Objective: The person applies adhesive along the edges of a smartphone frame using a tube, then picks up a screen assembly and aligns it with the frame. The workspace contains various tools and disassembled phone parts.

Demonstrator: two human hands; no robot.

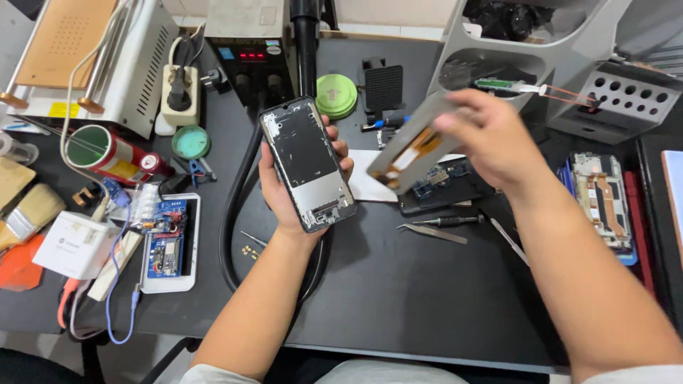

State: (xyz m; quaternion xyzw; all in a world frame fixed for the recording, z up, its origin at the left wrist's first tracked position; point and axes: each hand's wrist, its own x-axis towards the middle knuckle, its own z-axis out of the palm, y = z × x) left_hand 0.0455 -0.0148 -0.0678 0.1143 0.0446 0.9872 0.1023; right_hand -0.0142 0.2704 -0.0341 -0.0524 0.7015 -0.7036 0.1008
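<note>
My left hand holds an opened phone frame upright over the black work mat, its bare inner side facing me. My right hand is raised to the right of it and grips a flat grey phone panel with an orange flex strip on its back; the panel is tilted and blurred. The two parts are apart, with a small gap between them. Under the right hand lie a small blue circuit board and a dark phone body.
Tweezers and a screwdriver lie on the mat right of centre. Another opened phone sits at the right, a white one with circuit boards at the left. A black hose loops past. Power unit, tape rolls, brush, tool rack at back.
</note>
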